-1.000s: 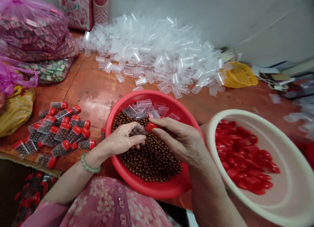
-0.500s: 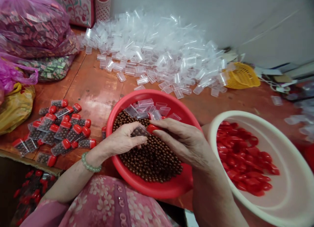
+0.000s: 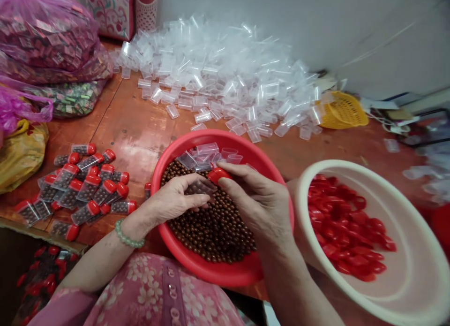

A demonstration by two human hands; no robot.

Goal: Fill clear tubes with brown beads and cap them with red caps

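Note:
My left hand [image 3: 176, 197] is closed round a small clear plastic container [image 3: 200, 187] with dark contents. Between the thumb and fingers of my right hand [image 3: 258, 194] is a red cap [image 3: 218, 175], beside the container's open end; I cannot tell whether the two touch. Both hands are over a red basin [image 3: 165, 145] holding many brown beads [image 3: 214, 237]. Several clear empty containers [image 3: 207, 150] lie on the beads at the basin's far side.
Filled, red-capped containers [image 3: 87, 187] lie on the table [image 3: 130, 115] at left. A white basin [image 3: 418, 251] of red caps [image 3: 348, 227] stands at right. Behind are a heap of clear containers [image 3: 225, 68], a yellow basket [image 3: 342, 111] and purple bags [image 3: 52, 44].
My right hand has drawn slightly back from the container, turning the red cap so more of it shows. My left hand stays almost in place. The view has shifted slightly.

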